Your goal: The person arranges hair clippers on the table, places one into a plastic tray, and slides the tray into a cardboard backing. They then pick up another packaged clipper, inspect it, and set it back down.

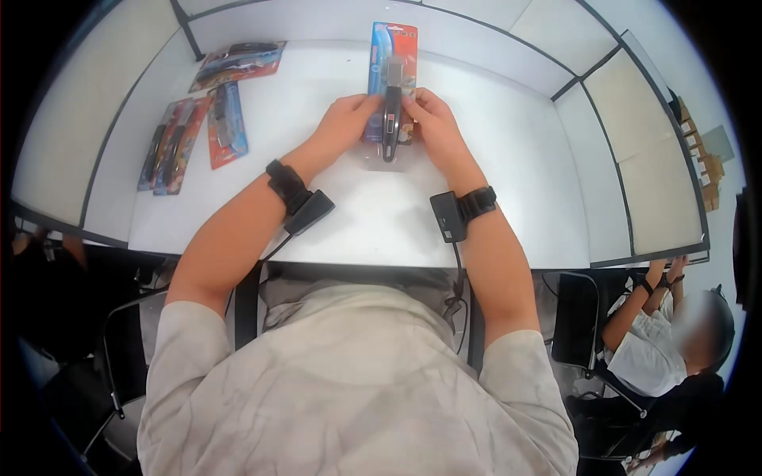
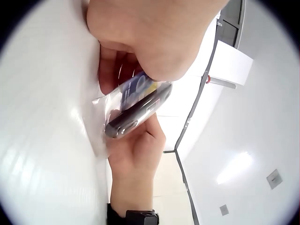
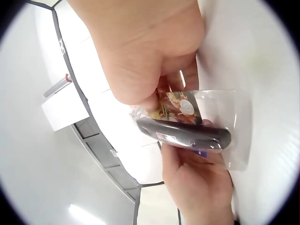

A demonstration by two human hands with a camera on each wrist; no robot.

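Between my two hands stands a clear blister pack (image 1: 392,103) with a red and blue card. Inside is a black-handled tool with a squarish grey head, its exact kind unclear. My left hand (image 1: 347,119) pinches the pack's left edge, thumb in front and fingers behind the card. The right hand (image 1: 435,127) grips the opposite edge the same way. In the left wrist view, the black handle (image 2: 136,112) shows behind clear plastic close to the white tabletop. From the right wrist, the card's food picture (image 3: 180,105) is visible, and the clear plastic extends past the card.
Several similar packs lie at the table's left: one pair (image 1: 173,147) side by side, a single pack (image 1: 228,127), and more at the back (image 1: 238,63). Low white panels (image 1: 548,36) wall the table (image 1: 508,198). At the far right sits another person (image 1: 651,341).
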